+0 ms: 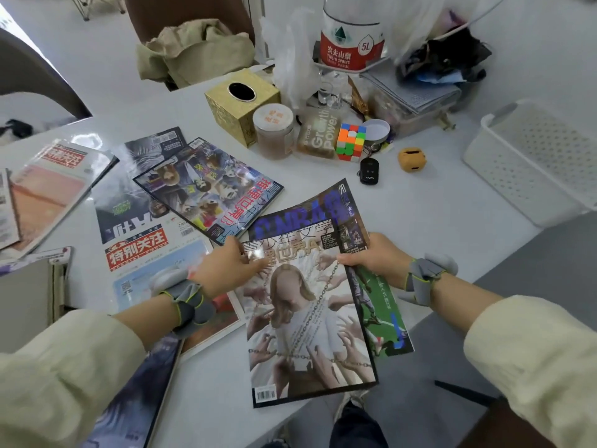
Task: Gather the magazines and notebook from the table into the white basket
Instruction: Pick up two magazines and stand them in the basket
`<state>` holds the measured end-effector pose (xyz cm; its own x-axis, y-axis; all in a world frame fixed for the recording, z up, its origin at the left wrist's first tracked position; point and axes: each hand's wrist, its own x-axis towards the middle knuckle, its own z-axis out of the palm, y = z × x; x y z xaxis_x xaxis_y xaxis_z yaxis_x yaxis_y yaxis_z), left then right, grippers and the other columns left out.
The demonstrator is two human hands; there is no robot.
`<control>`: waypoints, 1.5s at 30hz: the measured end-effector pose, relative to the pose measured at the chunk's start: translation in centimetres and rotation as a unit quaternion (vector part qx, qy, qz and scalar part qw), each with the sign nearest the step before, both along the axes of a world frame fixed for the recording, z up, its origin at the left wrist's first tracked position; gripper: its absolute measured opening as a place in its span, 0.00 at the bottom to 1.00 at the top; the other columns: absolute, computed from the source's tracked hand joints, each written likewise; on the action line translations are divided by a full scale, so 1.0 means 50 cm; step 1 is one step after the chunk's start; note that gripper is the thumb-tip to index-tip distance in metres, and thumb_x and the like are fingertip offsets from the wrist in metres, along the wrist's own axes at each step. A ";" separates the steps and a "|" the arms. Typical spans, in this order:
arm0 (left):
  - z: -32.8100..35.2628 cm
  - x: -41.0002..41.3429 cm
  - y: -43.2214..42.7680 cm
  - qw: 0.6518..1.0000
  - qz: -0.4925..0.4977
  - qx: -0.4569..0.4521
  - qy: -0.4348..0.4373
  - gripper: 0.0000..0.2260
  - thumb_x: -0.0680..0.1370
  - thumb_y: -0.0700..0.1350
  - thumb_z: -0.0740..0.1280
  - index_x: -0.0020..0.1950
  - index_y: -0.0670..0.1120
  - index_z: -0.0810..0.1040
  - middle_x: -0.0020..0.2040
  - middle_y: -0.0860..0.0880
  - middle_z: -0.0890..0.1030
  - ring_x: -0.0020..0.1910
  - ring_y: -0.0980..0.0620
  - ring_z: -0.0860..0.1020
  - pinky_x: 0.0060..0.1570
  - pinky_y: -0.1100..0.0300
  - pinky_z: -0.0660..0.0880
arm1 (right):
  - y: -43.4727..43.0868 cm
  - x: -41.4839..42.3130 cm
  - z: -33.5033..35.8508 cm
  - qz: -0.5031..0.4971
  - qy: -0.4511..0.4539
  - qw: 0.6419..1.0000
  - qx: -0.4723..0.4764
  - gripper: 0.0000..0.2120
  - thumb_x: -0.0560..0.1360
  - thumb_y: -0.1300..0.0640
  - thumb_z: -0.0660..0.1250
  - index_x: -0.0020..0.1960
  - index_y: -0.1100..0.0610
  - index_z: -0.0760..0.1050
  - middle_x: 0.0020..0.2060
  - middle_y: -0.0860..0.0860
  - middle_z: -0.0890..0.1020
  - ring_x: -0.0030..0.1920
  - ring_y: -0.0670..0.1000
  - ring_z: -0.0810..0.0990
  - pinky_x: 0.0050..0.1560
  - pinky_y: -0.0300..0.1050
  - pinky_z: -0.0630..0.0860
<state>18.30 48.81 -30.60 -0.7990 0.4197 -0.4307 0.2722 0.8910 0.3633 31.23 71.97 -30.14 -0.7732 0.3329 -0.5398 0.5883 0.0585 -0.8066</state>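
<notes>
As the pair looks to be getting squared for one carry, right hand [376, 258] grips chain-cover magazine [307, 334] atop basketball magazine [310, 208] at five o'clock, left hand [231, 270] fingers flat, steadying; white basket [523, 176] waits at two o'clock, loose magazines [206, 185] at ten.

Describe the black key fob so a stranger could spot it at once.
Start at the big water bottle at the back and come towards the camera to the colourful puzzle cube. The key fob lies just in front of it, left of a small yellow object. It is the only small black thing there.
</notes>
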 end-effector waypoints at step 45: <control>0.168 0.040 0.111 0.843 0.051 0.455 -0.281 0.12 0.70 0.37 0.73 0.52 0.46 0.80 0.49 0.47 0.85 0.48 0.52 0.83 0.44 0.65 0.77 | 0.097 0.087 0.185 -0.009 0.204 0.978 -0.043 0.18 0.67 0.52 0.70 0.56 0.53 0.79 0.56 0.56 0.82 0.57 0.56 0.81 0.58 0.52 0.77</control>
<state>20.28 54.37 -22.22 -0.6277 0.7221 -0.2907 -0.2334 0.1817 0.9553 35.56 76.84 -20.90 -0.9244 0.3159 -0.2136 0.2158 -0.0282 -0.9760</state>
